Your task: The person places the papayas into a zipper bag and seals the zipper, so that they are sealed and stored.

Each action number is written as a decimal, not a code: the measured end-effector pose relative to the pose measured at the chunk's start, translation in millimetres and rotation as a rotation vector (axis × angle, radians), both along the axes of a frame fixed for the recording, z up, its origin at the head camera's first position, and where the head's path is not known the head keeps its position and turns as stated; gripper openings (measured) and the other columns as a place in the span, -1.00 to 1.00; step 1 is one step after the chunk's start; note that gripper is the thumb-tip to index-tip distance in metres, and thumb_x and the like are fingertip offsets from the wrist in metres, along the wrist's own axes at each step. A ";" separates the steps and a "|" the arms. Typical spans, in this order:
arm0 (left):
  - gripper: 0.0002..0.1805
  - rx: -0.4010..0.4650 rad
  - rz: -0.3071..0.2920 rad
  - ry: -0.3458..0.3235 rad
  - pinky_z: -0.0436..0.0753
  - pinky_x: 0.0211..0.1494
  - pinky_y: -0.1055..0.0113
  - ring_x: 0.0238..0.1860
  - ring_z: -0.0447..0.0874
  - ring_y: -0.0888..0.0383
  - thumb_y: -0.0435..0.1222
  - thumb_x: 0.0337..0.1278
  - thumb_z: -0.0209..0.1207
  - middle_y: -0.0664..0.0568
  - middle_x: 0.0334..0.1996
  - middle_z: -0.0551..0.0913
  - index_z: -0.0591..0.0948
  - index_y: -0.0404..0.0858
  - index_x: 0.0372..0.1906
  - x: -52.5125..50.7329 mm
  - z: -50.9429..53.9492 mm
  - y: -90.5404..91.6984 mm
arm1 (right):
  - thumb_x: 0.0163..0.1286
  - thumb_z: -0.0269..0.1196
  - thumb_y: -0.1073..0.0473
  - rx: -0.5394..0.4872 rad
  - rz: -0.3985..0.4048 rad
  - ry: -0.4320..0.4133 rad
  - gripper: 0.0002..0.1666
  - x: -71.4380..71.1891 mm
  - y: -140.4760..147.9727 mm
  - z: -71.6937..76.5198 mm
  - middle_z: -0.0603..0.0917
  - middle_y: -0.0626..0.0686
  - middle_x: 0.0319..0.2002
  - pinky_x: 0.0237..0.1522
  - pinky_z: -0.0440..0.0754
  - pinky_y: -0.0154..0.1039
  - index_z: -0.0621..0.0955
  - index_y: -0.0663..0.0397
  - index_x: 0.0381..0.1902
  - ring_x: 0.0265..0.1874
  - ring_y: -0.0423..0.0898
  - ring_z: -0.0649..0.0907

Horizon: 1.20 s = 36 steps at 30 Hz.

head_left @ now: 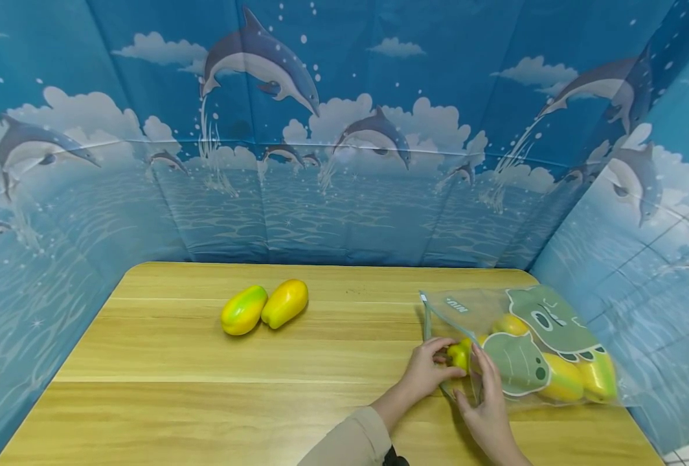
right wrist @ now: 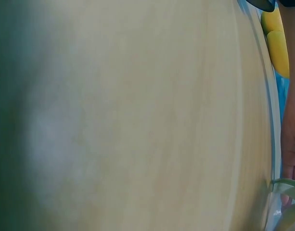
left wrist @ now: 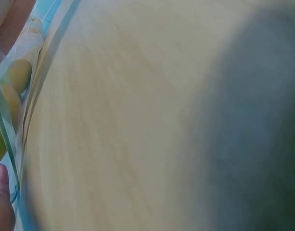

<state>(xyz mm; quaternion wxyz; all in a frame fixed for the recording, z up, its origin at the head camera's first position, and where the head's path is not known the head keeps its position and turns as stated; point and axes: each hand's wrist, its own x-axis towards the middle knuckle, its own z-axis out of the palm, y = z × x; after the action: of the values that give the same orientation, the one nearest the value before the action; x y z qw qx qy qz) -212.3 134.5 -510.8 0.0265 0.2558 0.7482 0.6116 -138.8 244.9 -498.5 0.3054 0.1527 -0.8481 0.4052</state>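
Observation:
Near the table's right side, my left hand (head_left: pixel 423 375) grips the green end of a yellow-green fruit (head_left: pixel 458 356), shaped like a mango or papaya. This fruit lies in the mouth of a clear zip bag (head_left: pixel 461 304) printed with a green cartoon dinosaur. My right hand (head_left: pixel 487 414) touches the bag's rim with straight fingers, its thumb spread apart lower down. More such fruits (head_left: pixel 563 378) show through the bag. The left wrist view catches the left thumb (left wrist: pixel 3 180) beside the bag; the right wrist view has the left hand (right wrist: pixel 292 149) at its edge.
Two similar fruits, one greener (head_left: pixel 244 310) and one yellower (head_left: pixel 286 303), lie side by side on the wooden table (head_left: pixel 204 388), left of its middle. A blue dolphin-print curtain (head_left: pixel 344 194) stands behind the table and along both sides.

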 end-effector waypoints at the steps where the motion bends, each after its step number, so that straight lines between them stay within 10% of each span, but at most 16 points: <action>1: -0.49 -0.006 0.001 0.003 0.54 -0.11 0.57 -0.12 0.52 0.35 -0.29 -0.09 0.33 0.03 -0.02 0.54 0.53 -0.27 0.06 0.0 0.0 0.0 | -0.44 0.24 0.85 0.000 -0.002 -0.002 0.21 0.1 0.1 0.0 0.17 0.35 0.24 0.10 0.22 -0.70 0.14 0.39 0.32 0.19 -0.40 0.20; 36: -0.48 -0.034 -0.031 -0.009 0.52 -0.10 0.60 -0.11 0.47 0.36 -0.29 -0.10 0.32 0.04 0.02 0.53 0.51 -0.23 0.08 3.3 -3.1 -6.3 | -0.44 0.24 0.85 0.018 0.019 0.037 0.19 0.0 0.4 1.3 0.17 0.37 0.24 0.12 0.22 -0.68 0.13 0.44 0.30 0.19 -0.40 0.22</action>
<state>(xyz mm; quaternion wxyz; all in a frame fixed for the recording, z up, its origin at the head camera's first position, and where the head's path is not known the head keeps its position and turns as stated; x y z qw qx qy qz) -209.0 128.2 -513.9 0.0435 0.2642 0.7545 0.5992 -138.8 245.3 -497.2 0.3160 0.1709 -0.8444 0.3974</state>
